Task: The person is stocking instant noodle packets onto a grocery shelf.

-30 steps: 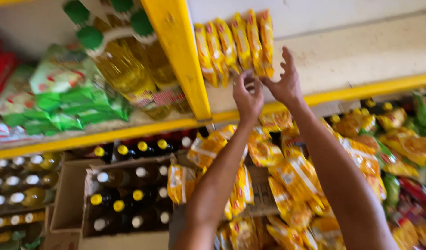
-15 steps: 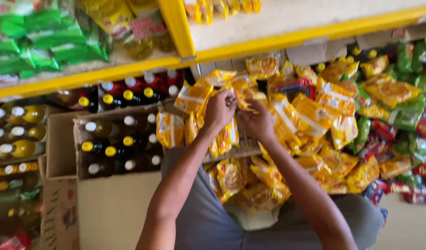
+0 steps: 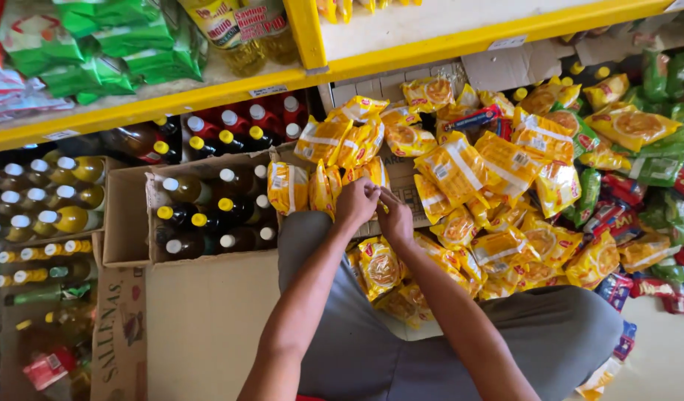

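Both my hands meet low in front of my knees over a heap of yellow noodle packets [image 3: 461, 171]. My left hand [image 3: 357, 202] is closed on the edge of a yellow packet [image 3: 326, 186] standing in a short row beside it. My right hand [image 3: 395, 217] touches the left one, fingers pinched together at the same spot; what it grips is hidden. More yellow packets [image 3: 379, 267] lie under my right forearm, against my grey trousers [image 3: 372, 349].
A yellow-edged shelf [image 3: 208, 100] runs overhead with green bags [image 3: 126, 44] and oil bottles [image 3: 245, 30]. Cardboard boxes of dark capped bottles [image 3: 208, 215] stand on the left. Green and red packets [image 3: 654, 171] pile up on the right.
My hands have come down from the upper shelf to the packet pile, and the view has tilted down with them. They now close together at the standing row of packets.
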